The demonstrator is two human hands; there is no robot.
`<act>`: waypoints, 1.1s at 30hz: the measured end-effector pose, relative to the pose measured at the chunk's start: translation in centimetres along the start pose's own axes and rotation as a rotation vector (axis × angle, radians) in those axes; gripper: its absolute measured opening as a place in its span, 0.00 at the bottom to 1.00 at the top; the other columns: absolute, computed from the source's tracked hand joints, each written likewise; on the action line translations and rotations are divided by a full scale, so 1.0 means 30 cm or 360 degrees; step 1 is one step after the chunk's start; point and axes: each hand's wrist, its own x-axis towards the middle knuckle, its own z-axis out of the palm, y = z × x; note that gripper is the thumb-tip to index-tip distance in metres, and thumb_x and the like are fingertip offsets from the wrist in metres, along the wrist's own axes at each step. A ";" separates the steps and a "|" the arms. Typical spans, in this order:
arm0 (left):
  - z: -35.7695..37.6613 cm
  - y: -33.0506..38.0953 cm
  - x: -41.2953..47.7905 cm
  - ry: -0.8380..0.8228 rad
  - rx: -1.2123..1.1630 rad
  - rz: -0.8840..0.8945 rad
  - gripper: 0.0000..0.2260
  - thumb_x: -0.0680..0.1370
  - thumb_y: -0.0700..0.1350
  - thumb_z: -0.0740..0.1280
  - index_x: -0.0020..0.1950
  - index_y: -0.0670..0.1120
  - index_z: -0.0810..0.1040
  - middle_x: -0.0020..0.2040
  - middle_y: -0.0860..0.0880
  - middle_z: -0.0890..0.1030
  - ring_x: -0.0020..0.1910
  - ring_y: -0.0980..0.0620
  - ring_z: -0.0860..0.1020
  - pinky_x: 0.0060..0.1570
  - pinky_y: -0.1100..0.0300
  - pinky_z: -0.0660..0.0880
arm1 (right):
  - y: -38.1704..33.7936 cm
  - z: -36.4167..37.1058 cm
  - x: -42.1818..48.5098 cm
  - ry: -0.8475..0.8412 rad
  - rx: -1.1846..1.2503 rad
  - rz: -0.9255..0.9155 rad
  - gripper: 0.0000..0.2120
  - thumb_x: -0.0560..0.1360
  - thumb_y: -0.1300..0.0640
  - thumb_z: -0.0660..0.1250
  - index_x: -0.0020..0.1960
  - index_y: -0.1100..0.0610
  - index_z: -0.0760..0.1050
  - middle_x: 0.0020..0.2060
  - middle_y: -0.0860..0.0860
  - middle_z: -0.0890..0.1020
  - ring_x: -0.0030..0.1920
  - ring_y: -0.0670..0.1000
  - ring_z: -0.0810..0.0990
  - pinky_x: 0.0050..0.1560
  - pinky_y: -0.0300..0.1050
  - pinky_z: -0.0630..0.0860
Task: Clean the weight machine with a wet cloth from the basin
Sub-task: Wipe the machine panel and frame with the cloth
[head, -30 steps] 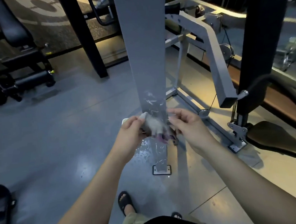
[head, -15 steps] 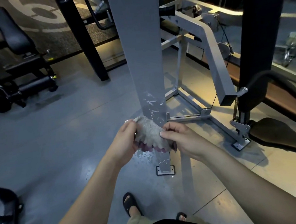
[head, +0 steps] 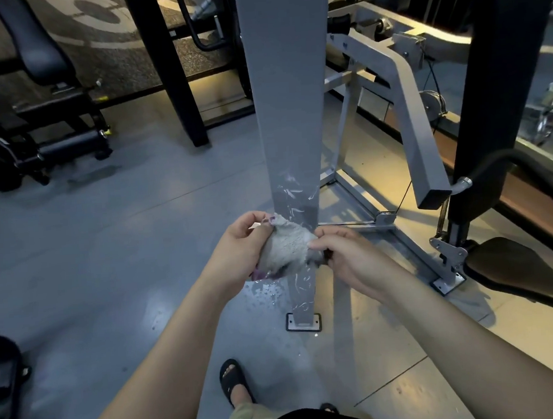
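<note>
Cloth (head: 287, 246) bunched between both grips: left hand (head: 238, 249), right hand (head: 352, 256), before grey post (head: 286, 95).

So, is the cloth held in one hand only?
No, the left hand and the right hand both pinch the cloth, held in front of the grey post.

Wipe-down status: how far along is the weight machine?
Done: wet streaks low on the grey post, drips on the floor. In hand: left hand and right hand both grip the bunched cloth before it. Left: upper post and angled arm look dry.
</note>
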 end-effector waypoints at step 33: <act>0.043 0.219 0.145 0.0345 0.0142 0.0969 0.18 0.75 0.41 0.77 0.54 0.60 0.76 0.54 0.50 0.80 0.50 0.50 0.81 0.54 0.47 0.81 | -0.299 -0.007 0.133 0.0601 -0.1576 -0.1256 0.14 0.80 0.60 0.68 0.65 0.51 0.78 0.53 0.45 0.77 0.54 0.41 0.76 0.55 0.35 0.73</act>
